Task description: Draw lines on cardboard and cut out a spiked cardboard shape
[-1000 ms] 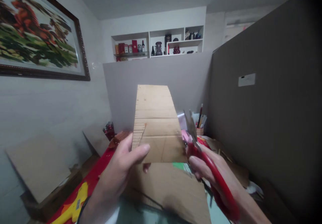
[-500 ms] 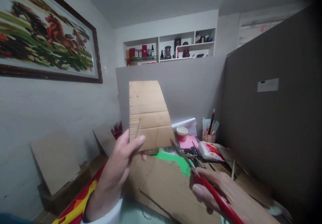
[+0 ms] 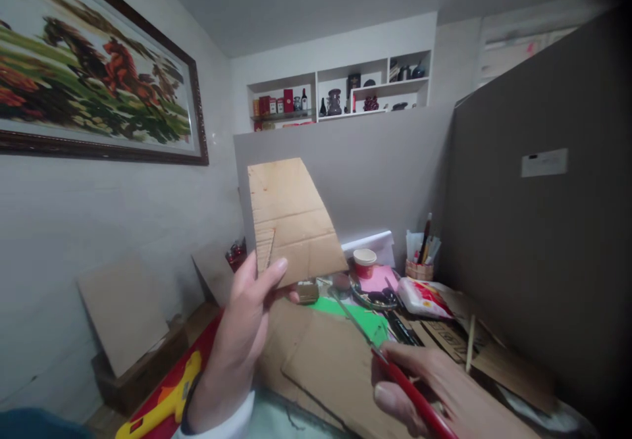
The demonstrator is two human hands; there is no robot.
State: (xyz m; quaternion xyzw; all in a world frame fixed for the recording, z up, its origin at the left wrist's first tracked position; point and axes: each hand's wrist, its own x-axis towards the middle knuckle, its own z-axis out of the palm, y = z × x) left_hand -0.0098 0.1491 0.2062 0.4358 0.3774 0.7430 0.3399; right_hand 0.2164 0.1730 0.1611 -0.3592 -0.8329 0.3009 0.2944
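Observation:
My left hand pinches the lower left corner of a cut piece of brown cardboard, thumb on its front, and holds it upright in the middle of the view. My right hand is low at the right, fingers wrapped round the red handles of a pair of scissors. The thin blades point up and to the left, below the cardboard piece and apart from it. Under both hands lies a large flat sheet of cardboard.
On the desk behind sit green paper, a red cup, a pen holder and a snack bag. Grey partition boards stand at the back and right. A framed horse painting hangs left, with cardboard sheets leaning below.
My right hand has dropped with the scissors from beside the cardboard's right edge down to the lower right. The held piece has tilted slightly, and the view has shifted left.

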